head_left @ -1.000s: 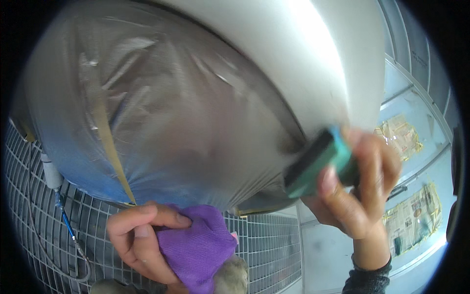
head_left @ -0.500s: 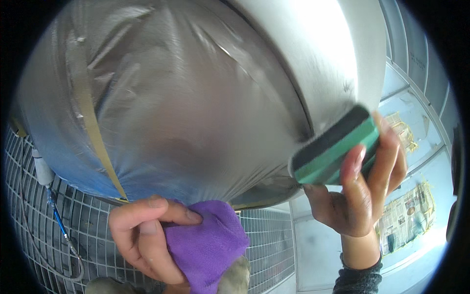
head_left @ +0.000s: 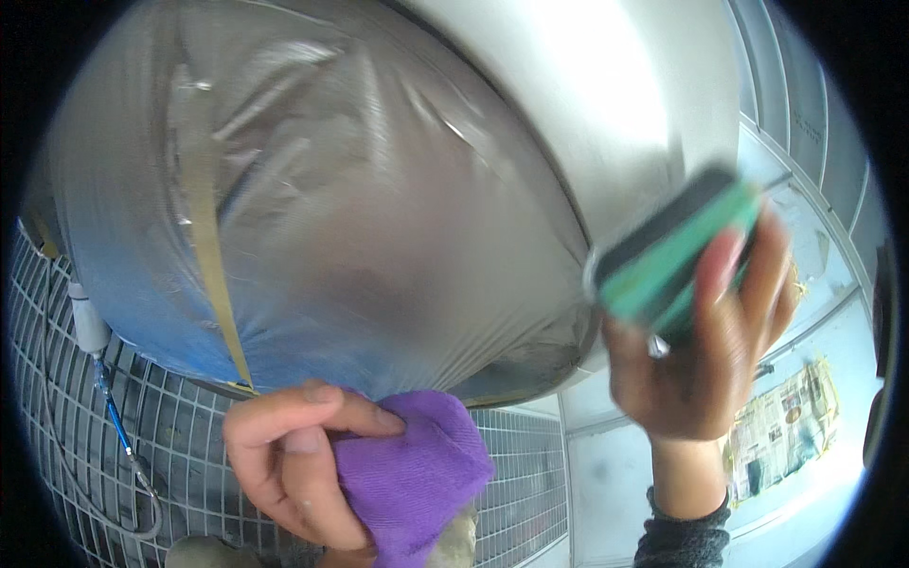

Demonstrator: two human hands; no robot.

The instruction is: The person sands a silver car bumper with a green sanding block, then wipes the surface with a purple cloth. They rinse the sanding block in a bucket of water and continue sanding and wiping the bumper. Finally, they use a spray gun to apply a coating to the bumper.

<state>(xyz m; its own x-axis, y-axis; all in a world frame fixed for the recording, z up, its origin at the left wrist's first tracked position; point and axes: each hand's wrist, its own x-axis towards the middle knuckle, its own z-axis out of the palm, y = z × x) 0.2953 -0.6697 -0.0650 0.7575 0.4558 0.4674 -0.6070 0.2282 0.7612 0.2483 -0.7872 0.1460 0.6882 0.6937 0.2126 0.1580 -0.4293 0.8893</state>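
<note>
A folded purple cloth (head_left: pixel 417 473) is pinched between the thumb and fingers of my left hand (head_left: pixel 294 459), low in the middle of the view. My right hand (head_left: pixel 696 379) grips a green and black sanding block (head_left: pixel 672 251) by its sides, its dark face toward the panel. Motion blurs the block and fingers. Beyond it curves a silvery-grey vehicle body panel (head_left: pixel 559 85); I cannot tell whether the block touches it. Clear plastic film (head_left: pixel 379 218) covers the rounded area left of the panel, with a strip of tan masking tape (head_left: pixel 204 218) running down it.
A metal floor grating (head_left: pixel 525 454) shows below the body. At the left hangs a pale cylindrical fitting (head_left: pixel 90 327) with a blue section and a hose. On the right, taped newspaper (head_left: pixel 786 426) covers part of a pale wall (head_left: pixel 606 483).
My right hand has lifted the sanding block slightly up and to the right. The left hand with the cloth has shifted slightly right, as has the film in the view.
</note>
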